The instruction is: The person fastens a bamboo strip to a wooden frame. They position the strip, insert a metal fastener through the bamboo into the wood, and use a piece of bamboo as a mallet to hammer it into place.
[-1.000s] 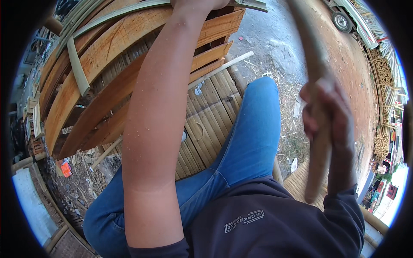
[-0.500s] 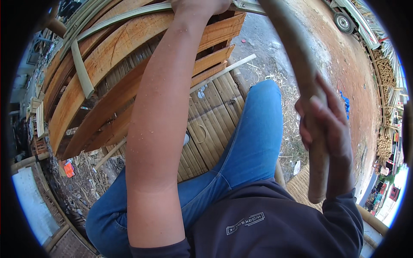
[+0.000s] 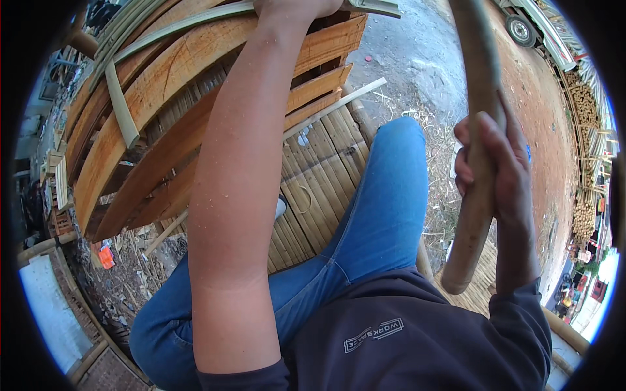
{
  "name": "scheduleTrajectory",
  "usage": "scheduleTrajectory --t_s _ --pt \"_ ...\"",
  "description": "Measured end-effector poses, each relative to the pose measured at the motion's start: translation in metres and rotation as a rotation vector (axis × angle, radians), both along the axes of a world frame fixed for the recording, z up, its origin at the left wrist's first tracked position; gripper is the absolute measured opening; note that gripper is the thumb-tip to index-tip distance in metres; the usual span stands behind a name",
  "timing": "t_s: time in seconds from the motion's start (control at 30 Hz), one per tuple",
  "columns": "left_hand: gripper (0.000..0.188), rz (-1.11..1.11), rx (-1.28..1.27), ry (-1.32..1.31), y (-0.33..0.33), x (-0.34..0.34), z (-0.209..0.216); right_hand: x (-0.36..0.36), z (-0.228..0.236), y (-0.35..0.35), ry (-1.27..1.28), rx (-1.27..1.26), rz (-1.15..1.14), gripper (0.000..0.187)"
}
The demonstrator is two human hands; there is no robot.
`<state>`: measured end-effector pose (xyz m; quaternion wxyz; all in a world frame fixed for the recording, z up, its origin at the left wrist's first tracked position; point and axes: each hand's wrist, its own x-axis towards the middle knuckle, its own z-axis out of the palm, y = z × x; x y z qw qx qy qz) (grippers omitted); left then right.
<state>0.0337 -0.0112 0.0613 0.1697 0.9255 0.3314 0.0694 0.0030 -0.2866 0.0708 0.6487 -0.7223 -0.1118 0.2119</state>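
One head-worn fisheye view looks steeply down the person's own body, very close: the dark shirt (image 3: 404,339) and blue-jeaned legs (image 3: 365,234) fill the lower middle. It faces forward over a slatted bamboo platform (image 3: 319,189) toward stacked planks (image 3: 163,98) at the upper left (straight edges bow near the rim). Bare ground curves away upper right.

1. An open-air bamboo and timber yard, in daylight on bare dirt ground (image 3: 521,111).
2. Rough planks (image 3: 163,91) lie stacked, with split bamboo strips (image 3: 120,107) over them.
3. A slatted bamboo platform (image 3: 319,189) sits beside the stack.
4. Shavings and offcuts (image 3: 124,274) litter the ground.
5. Bundled poles (image 3: 583,111) line the far edge, near a parked vehicle (image 3: 528,29).
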Motion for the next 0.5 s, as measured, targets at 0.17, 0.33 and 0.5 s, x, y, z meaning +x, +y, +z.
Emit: scheduleTrajectory --t_s 0.17,0.33,0.5 --pt "0.079 0.057 -0.035 -0.055 0.013 0.012 -0.010 0.001 0.020 -0.008 0.102 0.009 0.165 0.068" --pt "0.081 -0.016 0.120 -0.032 0.001 -0.001 -0.013 0.004 0.014 -0.010 0.097 -0.097 0.212 0.064" --pt "0.075 -0.027 0.026 0.051 0.005 0.007 -0.007 -0.002 0.011 -0.004 0.046 -0.250 0.198 0.049"
